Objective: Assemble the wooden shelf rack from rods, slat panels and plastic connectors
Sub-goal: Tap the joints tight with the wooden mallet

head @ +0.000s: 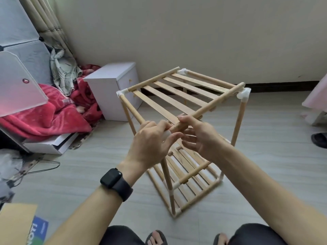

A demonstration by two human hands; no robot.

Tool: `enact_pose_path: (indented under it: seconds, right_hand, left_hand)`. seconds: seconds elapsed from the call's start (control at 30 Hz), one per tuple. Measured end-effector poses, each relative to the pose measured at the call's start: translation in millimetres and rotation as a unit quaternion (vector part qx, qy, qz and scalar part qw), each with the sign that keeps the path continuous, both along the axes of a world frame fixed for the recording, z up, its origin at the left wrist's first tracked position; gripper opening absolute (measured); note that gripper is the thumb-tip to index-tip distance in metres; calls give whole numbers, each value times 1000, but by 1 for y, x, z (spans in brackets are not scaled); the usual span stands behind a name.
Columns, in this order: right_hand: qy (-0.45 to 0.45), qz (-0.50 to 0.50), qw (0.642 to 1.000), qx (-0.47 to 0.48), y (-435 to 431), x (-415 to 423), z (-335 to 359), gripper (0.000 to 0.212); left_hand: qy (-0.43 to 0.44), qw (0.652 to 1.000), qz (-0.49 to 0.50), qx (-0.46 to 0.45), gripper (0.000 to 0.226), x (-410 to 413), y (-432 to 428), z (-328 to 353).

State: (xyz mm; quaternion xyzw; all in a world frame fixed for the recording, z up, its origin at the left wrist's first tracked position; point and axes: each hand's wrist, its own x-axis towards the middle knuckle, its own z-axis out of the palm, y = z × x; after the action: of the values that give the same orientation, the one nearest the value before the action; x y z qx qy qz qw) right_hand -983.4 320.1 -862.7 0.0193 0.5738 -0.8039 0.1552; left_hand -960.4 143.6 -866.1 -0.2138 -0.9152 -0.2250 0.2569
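Two slat tiers make up the rack (238, 121), which stands on the floor (265, 156) in the middle, just in front of the person. Pale wooden uprights join a top panel (178, 93) of flat slats to a lower panel (192, 176) near the floor. White connectors cap the top corners at left (120, 93), far back (182, 71) and right (243, 93).

At the near top corner the left hand (150, 140) curls its fingers round a connector (167, 134), thumb stretched out below. The right hand (200, 137) pinches the end of the rod (212, 105) with the thumb on top and a finger beneath, its other fingers spread loosely under it. That rod runs up to the right corner.

Both hands cover most of the near connector, so only a sliver of white shows, and whether the rod end sits in it cannot be told. The lower panel is partly hidden behind the forearms.

To the left lie a frosted sheet (16, 85), a red blanket (53, 114) and a wire hanger (44, 167), with cardboard (16, 220) at the bottom edge. A black watch (113, 178) sits on the left wrist. A white box (109, 91) stands just beside the rack's left upright. A dark slipper (319, 139) is cut off at the right edge.
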Motion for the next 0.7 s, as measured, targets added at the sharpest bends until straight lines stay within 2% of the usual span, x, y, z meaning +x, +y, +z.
enact_pose_path:
  seconds: [0.07, 0.17, 0.27, 0.4, 0.5, 0.7]
  right_hand:
    - [-5, 3, 999, -38, -1, -1, -1, 20]
    - [-8, 11, 999, -33, 1, -3, -1, 10]
    - [6, 22, 1000, -5, 6, -4, -3, 11]
    - [10, 23, 1000, 11, 7, -2, -4, 15]
    - [5, 14, 1000, 10, 4, -3, -5, 14]
    - [-6, -4, 1000, -1, -9, 2, -1, 16]
  left_hand:
    - [-18, 1000, 4, -1, 49, -1, -2, 0]
    - [-21, 1000, -5, -6, 48, 0, -5, 1]
    - [-17, 999, -35, -6, 50, 3, -12, 4]
    - [-3, 996, -87, 3, 37, 6, -19, 6]
    - [17, 997, -80, -9, 26, 3, -18, 4]
    - [-57, 997, -45, 26, 21, 1, -21, 2]
